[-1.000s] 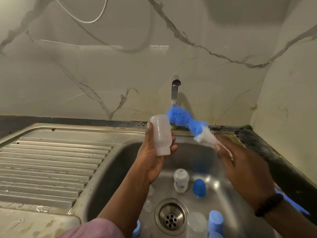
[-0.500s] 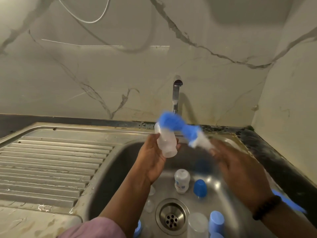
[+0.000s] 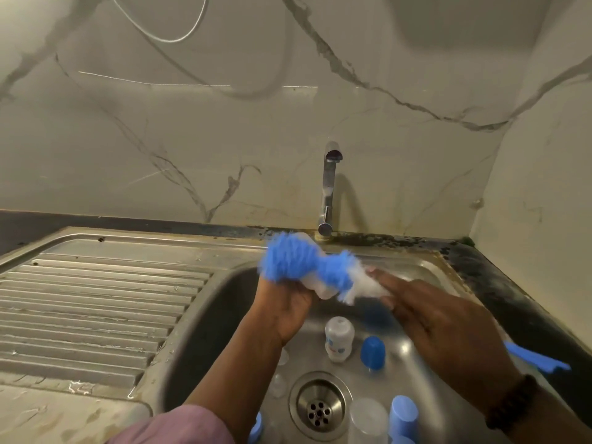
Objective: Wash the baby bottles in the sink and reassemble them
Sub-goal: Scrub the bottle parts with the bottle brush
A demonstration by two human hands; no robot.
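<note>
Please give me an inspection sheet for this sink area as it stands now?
Surface: steel sink with ribbed drainboard, wet.
Job's things: bottle in left hand; blue brush against it, in right hand; second bottle, blue caps, clear parts in basin.
Clutter: nothing seen.
Grips: both hands hold firmly; blurred.
Cables: white wire on wall.
Surroundings: tap, no water stream visible; marble-pattern wall.
</note>
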